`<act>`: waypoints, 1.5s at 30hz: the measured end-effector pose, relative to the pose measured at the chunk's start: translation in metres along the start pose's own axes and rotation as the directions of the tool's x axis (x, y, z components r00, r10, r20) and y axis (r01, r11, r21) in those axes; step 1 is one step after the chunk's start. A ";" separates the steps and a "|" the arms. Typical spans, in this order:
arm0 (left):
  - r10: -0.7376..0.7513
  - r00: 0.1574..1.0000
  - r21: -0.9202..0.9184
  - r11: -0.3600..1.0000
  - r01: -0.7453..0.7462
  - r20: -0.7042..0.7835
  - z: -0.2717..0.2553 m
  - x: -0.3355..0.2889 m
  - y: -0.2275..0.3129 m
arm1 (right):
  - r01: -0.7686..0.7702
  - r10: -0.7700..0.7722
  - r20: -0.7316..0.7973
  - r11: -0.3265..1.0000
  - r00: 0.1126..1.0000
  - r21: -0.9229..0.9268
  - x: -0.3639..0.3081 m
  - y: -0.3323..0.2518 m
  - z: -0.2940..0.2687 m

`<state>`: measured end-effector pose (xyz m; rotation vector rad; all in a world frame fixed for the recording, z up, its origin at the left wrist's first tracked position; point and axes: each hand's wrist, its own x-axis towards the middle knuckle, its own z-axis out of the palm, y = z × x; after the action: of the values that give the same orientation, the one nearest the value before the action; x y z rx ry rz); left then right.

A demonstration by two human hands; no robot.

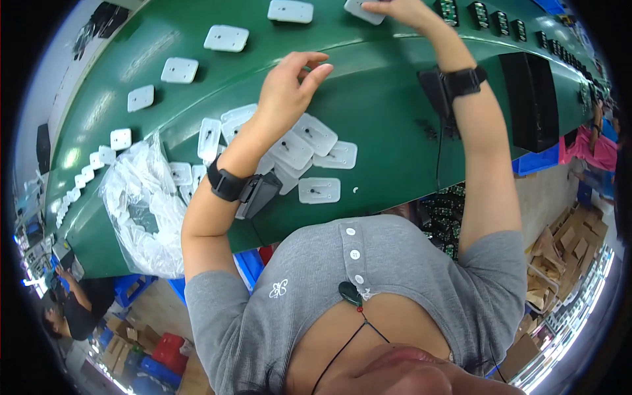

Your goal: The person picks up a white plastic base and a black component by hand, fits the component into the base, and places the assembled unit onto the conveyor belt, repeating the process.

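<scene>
At the top edge, partly cut off, my right hand [403, 10] has its fingers on the end of a white plastic cover [362, 11] and appears to grip it. My left hand [289, 85] hovers over the green table with fingers loosely bent and apart, nothing in it. Below and beside that hand lies a loose pile of white plastic covers [289, 150], shallow trays with a small dark part in several of them; my forearm hides some. A single white cover [319, 191] rests nearest my body.
White covers [226, 39] form a spaced row curving along the green table [375, 118] to the far left. A crumpled clear plastic bag [141, 204] lies left. Circuit boards in black housings [480, 14] line the right, near a black box [530, 102]. Other people work at both sides.
</scene>
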<state>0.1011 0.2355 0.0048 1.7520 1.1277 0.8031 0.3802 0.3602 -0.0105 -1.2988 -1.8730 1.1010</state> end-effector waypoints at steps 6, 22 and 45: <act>0.091 0.994 0.247 0.963 -0.104 0.064 -0.031 -0.047 0.009 | 0.068 -0.232 0.382 0.915 0.894 0.397 0.033 0.007 -0.035; 0.298 0.859 0.634 0.581 -0.509 0.417 0.002 -0.076 0.021 | -0.130 -0.084 -0.960 0.984 0.265 -0.122 -0.331 -0.067 -0.105; 0.244 0.927 0.665 0.646 -0.375 0.285 0.018 -0.060 0.019 | -0.917 0.585 -0.800 0.232 -0.135 0.325 -0.441 0.151 0.013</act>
<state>0.1003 0.1709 0.0114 2.6786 1.1058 0.3898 0.5865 -0.0314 -0.1576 -2.7475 -0.2556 0.2469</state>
